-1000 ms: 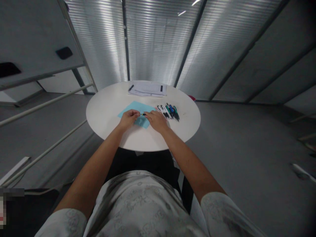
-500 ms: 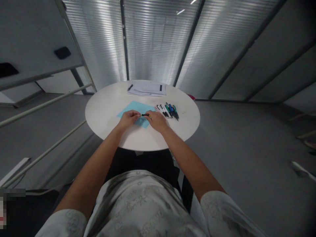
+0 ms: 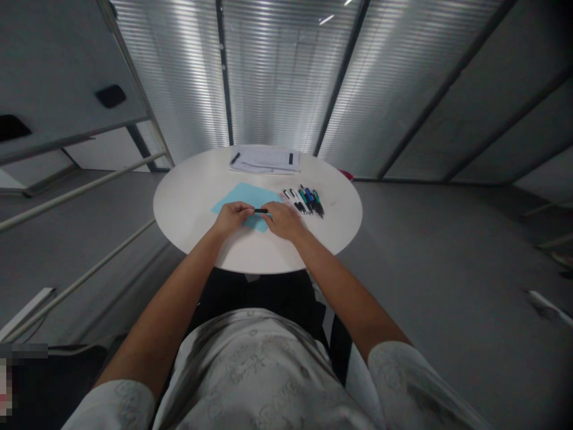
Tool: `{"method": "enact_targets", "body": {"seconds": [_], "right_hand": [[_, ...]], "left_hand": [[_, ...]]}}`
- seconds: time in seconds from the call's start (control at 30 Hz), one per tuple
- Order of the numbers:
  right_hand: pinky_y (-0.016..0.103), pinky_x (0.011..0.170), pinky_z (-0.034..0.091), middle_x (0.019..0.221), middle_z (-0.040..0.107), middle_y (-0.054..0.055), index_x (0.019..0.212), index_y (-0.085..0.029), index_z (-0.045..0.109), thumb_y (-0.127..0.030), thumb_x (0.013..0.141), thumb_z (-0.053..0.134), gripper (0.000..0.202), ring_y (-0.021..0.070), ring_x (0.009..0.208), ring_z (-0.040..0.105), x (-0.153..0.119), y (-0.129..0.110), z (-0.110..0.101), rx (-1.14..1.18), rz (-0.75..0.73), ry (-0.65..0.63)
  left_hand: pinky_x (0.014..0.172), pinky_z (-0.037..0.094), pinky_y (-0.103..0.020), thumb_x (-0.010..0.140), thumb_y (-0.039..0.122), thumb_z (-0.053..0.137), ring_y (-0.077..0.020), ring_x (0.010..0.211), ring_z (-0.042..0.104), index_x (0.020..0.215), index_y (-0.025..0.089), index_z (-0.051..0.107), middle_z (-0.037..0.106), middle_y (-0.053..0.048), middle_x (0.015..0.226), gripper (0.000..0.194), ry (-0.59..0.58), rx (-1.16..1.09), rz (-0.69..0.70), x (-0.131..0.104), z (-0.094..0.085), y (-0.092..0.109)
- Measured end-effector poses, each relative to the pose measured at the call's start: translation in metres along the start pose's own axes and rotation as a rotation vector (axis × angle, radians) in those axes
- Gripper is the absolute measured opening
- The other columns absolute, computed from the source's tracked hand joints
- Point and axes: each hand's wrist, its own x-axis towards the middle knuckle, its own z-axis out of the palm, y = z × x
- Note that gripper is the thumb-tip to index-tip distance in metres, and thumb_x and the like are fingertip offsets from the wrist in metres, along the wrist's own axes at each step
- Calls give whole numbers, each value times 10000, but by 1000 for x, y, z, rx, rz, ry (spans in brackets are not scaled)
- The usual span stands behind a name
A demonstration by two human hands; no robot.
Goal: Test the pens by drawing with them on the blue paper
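A dark pen (image 3: 261, 211) spans the gap between my two hands, over a light blue sheet (image 3: 250, 194) on the table. My left hand (image 3: 233, 217) pinches its left end with thumb and fingers. At the other end my right hand (image 3: 284, 220) is closed on it, and the fingers hide that tip. Just to the right of my right hand lies a row of several pens (image 3: 308, 200), white, black, blue and green. Something pinkish shows under the row's left edge.
The round white table (image 3: 183, 203) carries a stack of papers (image 3: 268, 158) at its far side, with a black pen (image 3: 235, 158) on the stack's left. Pale metal rails (image 3: 85, 185) run along the left. Blinds over glass panels stand behind the table.
The pen between my hands looks plain dark now; a yellowish part showed at its left end before. My hands have barely moved, and the view has shifted slightly.
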Motion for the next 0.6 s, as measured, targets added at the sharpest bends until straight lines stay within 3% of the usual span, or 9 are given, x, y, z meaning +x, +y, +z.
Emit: {"method": "enact_targets", "body": {"seconds": [0.17, 0.27, 0.5, 0.6], "right_hand": [[330, 824, 434, 1108, 608, 97, 1070, -181, 579, -172, 949, 444, 181, 205, 1001, 559, 1, 0, -2, -3, 76, 6], [313, 831, 435, 1072, 619, 74, 1018, -186, 603, -223, 958, 481, 141, 187, 993, 565, 2, 7, 0, 54, 71, -19], [332, 908, 416, 1086, 638, 56, 1053, -213, 650, -307, 1007, 401, 270, 173, 1000, 581, 1, 11, -3, 55, 22, -67], [344, 875, 431, 1136, 615, 69, 1110, -198, 603, -299, 954, 493, 216, 191, 999, 568, -2, 7, -4, 76, 30, -43]], "left_hand": [[554, 368, -251, 679, 331, 720, -100, 568, 480, 802, 141, 701, 631, -24, 661, 227, 4, -15, 17, 1, 0, -3], [547, 368, -243, 670, 317, 730, -100, 560, 480, 793, 146, 697, 598, -7, 621, 212, -4, -26, 36, 2, 0, -4], [543, 385, -237, 666, 322, 756, -96, 565, 488, 787, 149, 705, 605, -9, 628, 217, -42, -26, 50, 1, -3, -5], [547, 381, -239, 668, 315, 749, -93, 564, 482, 795, 145, 709, 601, -6, 631, 216, -48, -31, 67, 1, -3, -4]]}}
